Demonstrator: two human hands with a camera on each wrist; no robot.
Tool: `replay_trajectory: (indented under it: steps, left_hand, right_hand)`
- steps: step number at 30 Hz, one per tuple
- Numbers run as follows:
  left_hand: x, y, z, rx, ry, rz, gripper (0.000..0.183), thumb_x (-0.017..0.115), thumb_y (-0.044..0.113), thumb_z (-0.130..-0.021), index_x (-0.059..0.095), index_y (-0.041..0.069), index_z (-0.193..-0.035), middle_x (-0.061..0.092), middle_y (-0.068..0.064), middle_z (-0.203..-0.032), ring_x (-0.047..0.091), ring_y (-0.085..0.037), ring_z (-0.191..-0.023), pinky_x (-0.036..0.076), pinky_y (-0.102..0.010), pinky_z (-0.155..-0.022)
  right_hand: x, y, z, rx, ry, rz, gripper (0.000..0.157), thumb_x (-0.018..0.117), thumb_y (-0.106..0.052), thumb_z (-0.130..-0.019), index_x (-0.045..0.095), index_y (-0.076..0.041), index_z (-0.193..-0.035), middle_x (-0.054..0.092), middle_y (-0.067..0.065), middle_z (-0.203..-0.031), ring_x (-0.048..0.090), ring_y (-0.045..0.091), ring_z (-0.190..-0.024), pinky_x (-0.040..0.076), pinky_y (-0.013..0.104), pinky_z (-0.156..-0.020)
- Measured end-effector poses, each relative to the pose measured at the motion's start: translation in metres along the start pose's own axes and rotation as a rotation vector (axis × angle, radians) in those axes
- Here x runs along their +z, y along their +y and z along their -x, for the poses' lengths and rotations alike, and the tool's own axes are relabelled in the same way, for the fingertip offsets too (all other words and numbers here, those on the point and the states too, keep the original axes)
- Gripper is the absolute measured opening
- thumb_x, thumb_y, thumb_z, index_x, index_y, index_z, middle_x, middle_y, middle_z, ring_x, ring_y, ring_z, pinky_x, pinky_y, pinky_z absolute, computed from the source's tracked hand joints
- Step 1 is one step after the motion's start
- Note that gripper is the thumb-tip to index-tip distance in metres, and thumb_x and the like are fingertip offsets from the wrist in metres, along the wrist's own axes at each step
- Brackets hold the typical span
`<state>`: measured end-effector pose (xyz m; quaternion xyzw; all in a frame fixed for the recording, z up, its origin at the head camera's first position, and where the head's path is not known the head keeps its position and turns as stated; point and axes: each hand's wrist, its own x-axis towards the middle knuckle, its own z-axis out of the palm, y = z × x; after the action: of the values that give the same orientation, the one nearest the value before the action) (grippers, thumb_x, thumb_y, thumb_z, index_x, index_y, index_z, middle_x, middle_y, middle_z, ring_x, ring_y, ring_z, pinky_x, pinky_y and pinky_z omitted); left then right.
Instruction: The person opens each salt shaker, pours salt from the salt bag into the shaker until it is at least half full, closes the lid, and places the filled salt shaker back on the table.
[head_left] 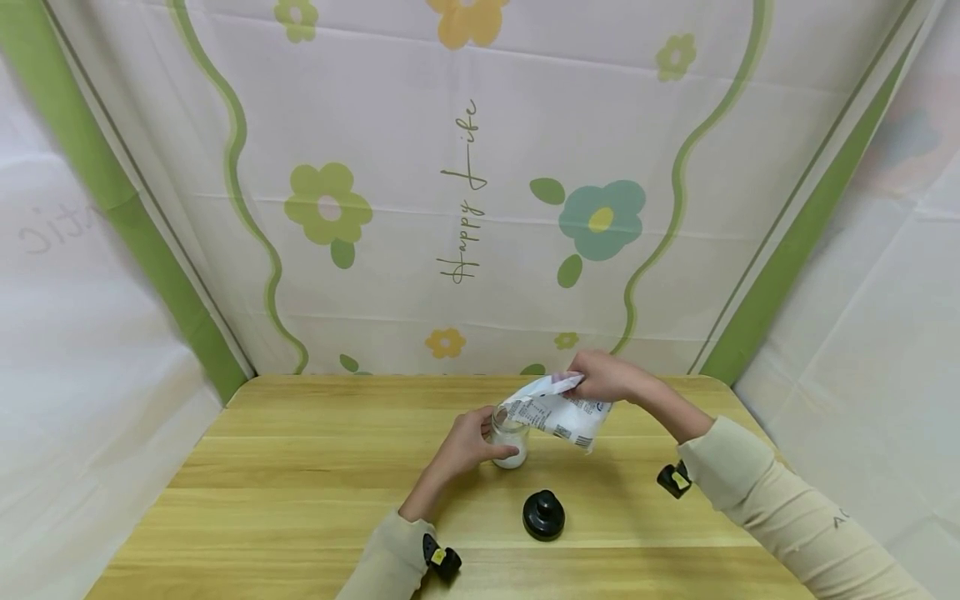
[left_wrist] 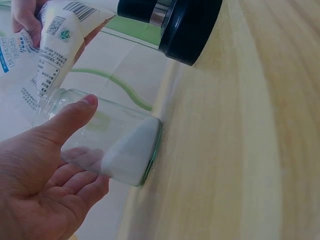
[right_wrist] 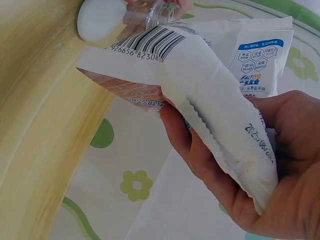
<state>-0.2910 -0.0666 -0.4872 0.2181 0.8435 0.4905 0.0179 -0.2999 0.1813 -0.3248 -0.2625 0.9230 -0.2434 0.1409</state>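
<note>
My left hand [head_left: 467, 443] holds a clear glass jar [head_left: 511, 455] on the table, thumb on one side and fingers round the other. White salt [left_wrist: 134, 152] lies banked against one side of the jar's bottom in the left wrist view. With my right hand [head_left: 604, 377] I grip a white printed salt bag [head_left: 561, 417], tipped so its narrow end meets the jar's mouth. The barcode end of the bag [right_wrist: 215, 95] shows in the right wrist view. Whether salt is flowing at the mouth I cannot tell.
A black knobbed lid [head_left: 543, 515] rests on the wooden table [head_left: 315, 483], nearer to me than the jar. Behind the table's far edge hangs a flower-printed cloth [head_left: 390, 250], with more cloth at both sides.
</note>
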Motion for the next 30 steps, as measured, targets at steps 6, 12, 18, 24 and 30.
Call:
replay_trajectory:
  steps: [6,12,18,24,30]
  left_hand:
    - [0.0001,0.0000,0.0009,-0.009,-0.005,0.011,0.058,0.087,0.024,-0.076,0.063,0.000,-0.124,0.071,-0.010,-0.111,0.069,-0.020,-0.101,0.059,-0.031,-0.086]
    - [0.0004,-0.0012,0.0015,-0.015,-0.010,-0.002,0.058,0.087,0.025,-0.076,0.063,0.002,-0.124,0.071,-0.008,-0.112,0.069,-0.019,-0.102,0.059,-0.029,-0.087]
    - [0.0009,-0.0019,0.0012,-0.013,-0.009,-0.004,0.058,0.087,0.025,-0.077,0.063,0.001,-0.124,0.071,-0.009,-0.111,0.069,-0.019,-0.102,0.059,-0.028,-0.086]
    - [0.0005,-0.0025,0.0000,-0.013,-0.007,-0.006,0.060,0.088,0.026,-0.076,0.063,0.001,-0.124,0.071,-0.009,-0.112,0.069,-0.018,-0.101,0.058,-0.028,-0.086]
    - [0.0006,-0.0035,-0.0017,0.003,-0.002,-0.016,0.056,0.088,0.026,-0.075,0.064,0.001,-0.120,0.072,-0.008,-0.108,0.067,-0.016,-0.096,0.058,-0.027,-0.082]
  right_hand:
    - [-0.0004,-0.0016,0.0003,0.006,-0.005,0.005,0.016,0.065,-0.008,-0.094,0.074,0.002,-0.087,0.073,0.010,-0.077,0.067,0.013,-0.059,0.057,0.025,-0.055]
    - [0.0003,-0.0027,0.0002,0.001,-0.007,0.013,0.016,0.065,-0.008,-0.093,0.074,0.003,-0.086,0.073,0.010,-0.076,0.067,0.013,-0.058,0.057,0.025,-0.055]
    - [-0.0006,-0.0040,0.0002,-0.016,0.001,0.029,0.016,0.065,-0.008,-0.093,0.074,0.003,-0.084,0.073,0.010,-0.075,0.067,0.013,-0.058,0.057,0.025,-0.054]
    - [-0.0010,-0.0049,0.0001,-0.007,-0.001,0.041,0.016,0.065,-0.008,-0.093,0.074,0.002,-0.084,0.074,0.010,-0.076,0.067,0.012,-0.058,0.057,0.024,-0.054]
    - [-0.0008,-0.0038,-0.0009,-0.009,0.000,0.049,0.016,0.065,-0.008,-0.093,0.074,0.002,-0.085,0.074,0.011,-0.077,0.067,0.013,-0.058,0.057,0.025,-0.055]
